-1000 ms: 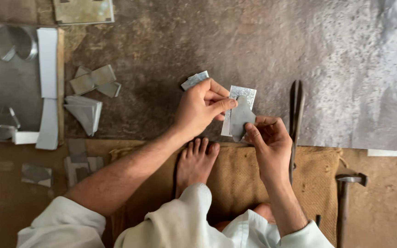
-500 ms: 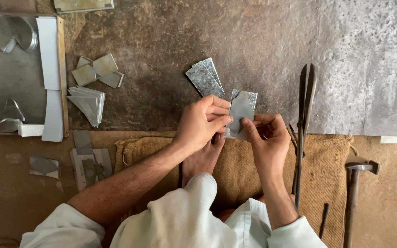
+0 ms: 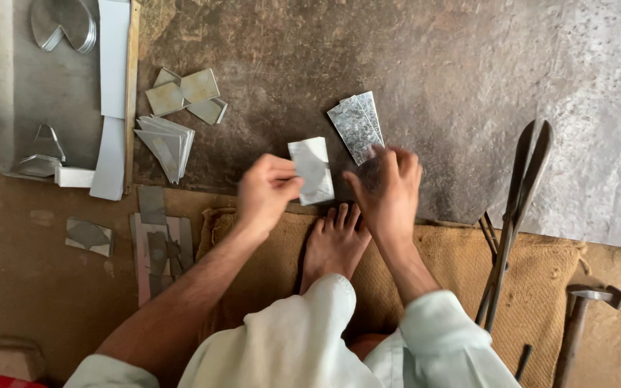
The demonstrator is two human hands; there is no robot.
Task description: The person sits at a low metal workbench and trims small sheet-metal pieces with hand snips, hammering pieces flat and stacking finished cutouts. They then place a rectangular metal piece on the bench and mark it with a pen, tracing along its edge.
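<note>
My left hand (image 3: 267, 190) pinches a small rectangular piece of sheet metal (image 3: 312, 170) by its left edge, holding it just above the dark floor plate. My right hand (image 3: 388, 188) is off the piece, fingers spread and blurred, reaching toward a small stack of similar metal rectangles (image 3: 356, 126) that lies just beyond its fingertips. My bare foot (image 3: 333, 244) rests on burlap sacking (image 3: 454, 266) below both hands.
Long metal shears (image 3: 515, 215) lie at the right, a hammer (image 3: 580, 316) beyond them. Cut metal pieces (image 3: 185, 93) and a fanned stack (image 3: 165, 144) lie at the left. A metal tray (image 3: 44, 93) holds curved parts and white strips. Scraps (image 3: 156, 244) lie on the ground.
My right hand has let go of the metal piece and moved up toward the stack. The left hand keeps the piece and has shifted left. The camera view has tilted lower.
</note>
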